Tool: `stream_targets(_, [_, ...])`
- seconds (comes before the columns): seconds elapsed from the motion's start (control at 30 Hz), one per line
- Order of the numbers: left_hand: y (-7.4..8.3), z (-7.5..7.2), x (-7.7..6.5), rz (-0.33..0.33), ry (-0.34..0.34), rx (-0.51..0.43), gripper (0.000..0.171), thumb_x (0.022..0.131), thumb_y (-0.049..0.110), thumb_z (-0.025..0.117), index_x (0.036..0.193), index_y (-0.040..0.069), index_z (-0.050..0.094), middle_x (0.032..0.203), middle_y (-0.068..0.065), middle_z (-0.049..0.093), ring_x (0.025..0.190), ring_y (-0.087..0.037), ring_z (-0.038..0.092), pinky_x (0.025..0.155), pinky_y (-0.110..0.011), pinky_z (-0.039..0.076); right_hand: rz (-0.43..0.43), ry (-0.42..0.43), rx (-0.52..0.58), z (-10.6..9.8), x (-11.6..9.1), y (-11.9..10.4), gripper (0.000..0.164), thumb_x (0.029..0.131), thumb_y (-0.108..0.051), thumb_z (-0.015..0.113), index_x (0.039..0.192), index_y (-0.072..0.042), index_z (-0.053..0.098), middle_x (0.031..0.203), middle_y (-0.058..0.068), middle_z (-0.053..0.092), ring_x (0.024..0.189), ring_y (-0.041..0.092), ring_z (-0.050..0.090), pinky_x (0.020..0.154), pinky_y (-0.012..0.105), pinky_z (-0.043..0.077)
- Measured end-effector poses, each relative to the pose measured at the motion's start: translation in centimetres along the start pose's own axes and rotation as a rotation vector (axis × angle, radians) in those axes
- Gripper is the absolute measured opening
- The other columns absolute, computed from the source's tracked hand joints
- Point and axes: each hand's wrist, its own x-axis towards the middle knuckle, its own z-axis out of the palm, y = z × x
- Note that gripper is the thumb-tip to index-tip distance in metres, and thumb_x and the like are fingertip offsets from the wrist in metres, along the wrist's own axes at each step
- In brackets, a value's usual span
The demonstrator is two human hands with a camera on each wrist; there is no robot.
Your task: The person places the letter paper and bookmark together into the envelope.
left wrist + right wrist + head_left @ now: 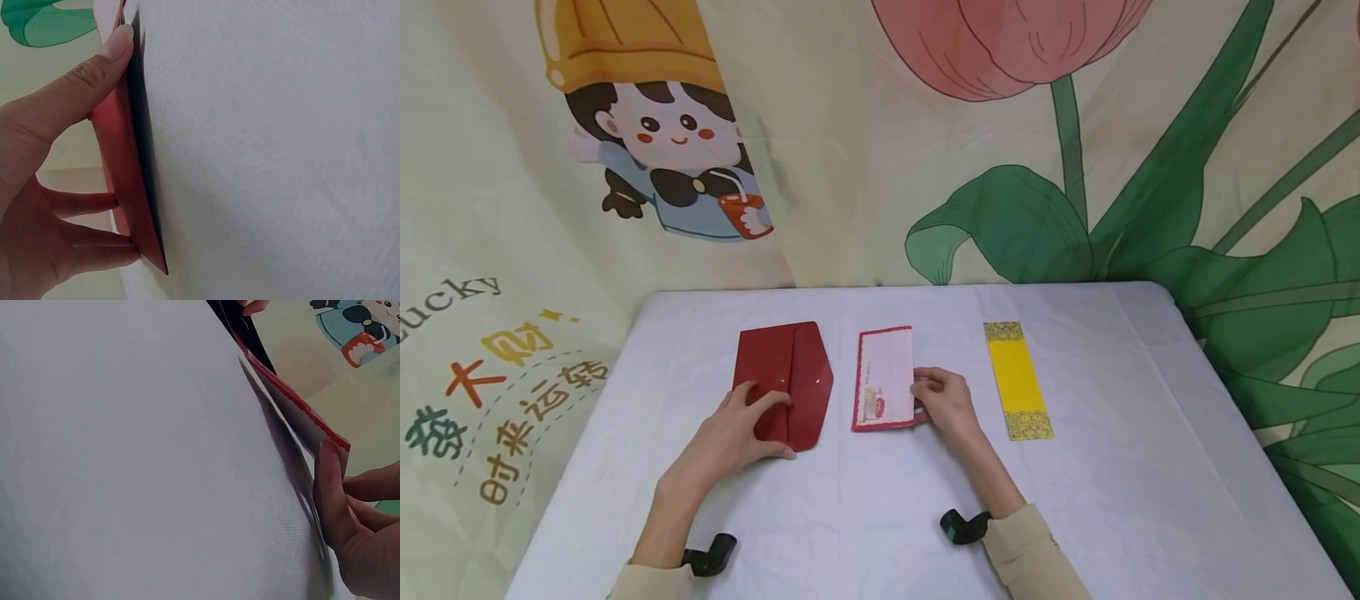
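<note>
A dark red envelope [765, 358] lies on the table with its pointed flap to the right. My left hand [733, 433] rests over it, fingers spread on its face and thumb at the near edge of the flap. In the left wrist view the thumb [103, 65] touches that edge. To the right, my right hand [947, 404] pinches the right edge of a pink folded card [891, 367] with a scalloped red border. The right wrist view shows the card's upper leaf [306, 419] lifted from the lower one, the thumb inside the fold.
A yellow paper strip [1018, 375] with patterned gold ends lies right of the card. White cloth [1150, 500] covers the table. Behind hangs a printed curtain [842, 167] with a cartoon figure and a tulip. Each wrist carries a small black camera [966, 527].
</note>
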Motion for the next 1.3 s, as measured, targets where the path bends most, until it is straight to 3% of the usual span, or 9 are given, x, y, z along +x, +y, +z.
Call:
stream_targets(0.77, [-0.1, 0.1, -0.1, -0.008, 0.012, -0.007, 0.075, 0.072, 0.047, 0.092, 0.136, 0.025, 0.059, 0.149, -0.03, 0.039, 0.133, -0.053, 0.042, 0.088, -0.064, 0.056, -0.085, -0.12, 0.057, 4.2, 0.1, -0.6, 0.031, 0.096, -0.008, 0.068, 0.126, -0.002, 0.067, 0.093, 0.009, 0.073, 0.071, 0.017, 0.067, 0.06, 0.029, 0.061])
stream_targets(1.3, [-0.1, 0.2, 0.1, -0.029, 0.005, -0.01, 0.075, 0.073, 0.048, 0.092, 0.136, 0.026, 0.059, 0.151, -0.03, 0.037, 0.134, -0.053, 0.042, 0.091, -0.066, 0.054, -0.12, -0.156, 0.086, 5.8, 0.2, -1.2, 0.029, 0.096, -0.005, 0.067, 0.125, 0.0, 0.068, 0.093, 0.01, 0.073, 0.07, 0.015, 0.068, 0.058, 0.03, 0.061])
